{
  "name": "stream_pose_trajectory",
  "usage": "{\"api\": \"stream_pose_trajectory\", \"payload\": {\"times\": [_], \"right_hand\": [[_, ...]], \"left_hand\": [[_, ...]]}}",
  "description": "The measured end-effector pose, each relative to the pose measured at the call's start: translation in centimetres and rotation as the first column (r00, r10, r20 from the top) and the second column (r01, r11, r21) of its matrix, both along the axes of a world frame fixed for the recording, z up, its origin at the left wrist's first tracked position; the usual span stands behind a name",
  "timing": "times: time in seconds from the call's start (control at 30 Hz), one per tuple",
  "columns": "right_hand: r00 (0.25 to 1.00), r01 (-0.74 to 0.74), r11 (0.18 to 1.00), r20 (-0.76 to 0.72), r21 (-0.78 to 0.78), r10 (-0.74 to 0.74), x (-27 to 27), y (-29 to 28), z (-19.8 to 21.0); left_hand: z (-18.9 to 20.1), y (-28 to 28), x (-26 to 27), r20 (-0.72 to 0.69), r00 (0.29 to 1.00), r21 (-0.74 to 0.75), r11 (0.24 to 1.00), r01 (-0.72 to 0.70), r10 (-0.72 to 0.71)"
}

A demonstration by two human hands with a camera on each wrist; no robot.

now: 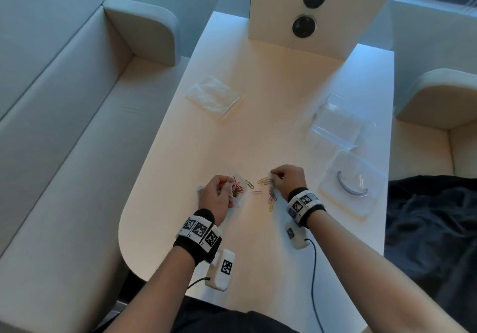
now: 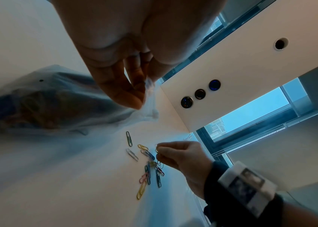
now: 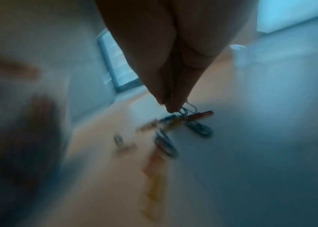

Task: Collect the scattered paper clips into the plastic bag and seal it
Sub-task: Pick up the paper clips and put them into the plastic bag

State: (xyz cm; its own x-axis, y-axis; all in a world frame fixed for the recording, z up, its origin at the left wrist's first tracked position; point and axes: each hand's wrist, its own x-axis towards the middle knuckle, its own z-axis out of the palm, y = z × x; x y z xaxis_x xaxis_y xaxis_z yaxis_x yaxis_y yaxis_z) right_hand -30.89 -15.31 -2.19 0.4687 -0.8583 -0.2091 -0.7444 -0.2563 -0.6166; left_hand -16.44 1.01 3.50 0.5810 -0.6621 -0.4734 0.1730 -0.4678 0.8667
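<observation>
A: Surface [image 1: 258, 126] first, please. What kind is it, and what is around it?

B: It is a long pale surface with a rounded near corner. Pale upholstered benches [image 1: 64, 126] stand on both sides, and a white panel [image 1: 322, 10] with two dark round sockets rises at the far end. In the left wrist view, window glass with blue daylight shows behind that panel.

A: And what lies on it?

B: An empty clear bag [image 1: 214, 96] lies far left. On the right are two clear plastic packages [image 1: 335, 123]; the nearer one holds a curved bluish piece. Loose coloured paper clips [image 1: 269, 194] lie near the front edge, between the two hands.

A: Where is the plastic bag, and how is each grip?

B: The left hand [image 1: 215, 196] pinches the rim of the plastic bag [image 1: 238, 187] between thumb and fingers, near the front left of the surface. Some clips are already inside. The right hand [image 1: 289, 180] has its fingertips pressed together on a few clips, just above the loose ones.

A: What is hard to see?

B: The right wrist view is blurred, so only the clips close to the fingertips [image 3: 170, 106] are sharp. How many clips the right hand holds I cannot tell. In the left wrist view the bag's content is only a dim, coloured mass
</observation>
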Motion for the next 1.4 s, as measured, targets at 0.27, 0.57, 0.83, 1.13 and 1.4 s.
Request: {"api": "stream_pose_trajectory", "payload": {"times": [0.27,0.57,0.83,1.13,1.4], "right_hand": [[0.508,-0.059,0.396,0.369,0.916,-0.778,1.8,3.0,6.8],[0.99,-0.072,0.979,0.136,0.192,0.046,4.7,6.4,7.9],[0.943,0.01,1.0,0.331,0.017,-0.015,4.1,3.4,7.0],[0.481,-0.792,0.607,-0.545,0.068,0.687,0.2,4.5,-0.9],[0.659,-0.654,0.756,-0.476,0.019,0.582,-2.5,6.2,-1.3]], "left_hand": [[-0.2,-1.3,-0.9,0.036,0.998,0.032,0.998,0.058,-0.059],[1.0,-1.2,-0.9,0.14,0.99,0.02,0.999,0.026,-0.028],[1.4,0.1,0.9,0.091,0.996,-0.017,1.0,-0.014,0.016],[0.8,1.9,2.9,0.089,0.994,-0.035,0.998,-0.055,0.058],[1.1,2.3,2.5,0.109,0.992,-0.032,0.997,-0.065,0.069]]}}
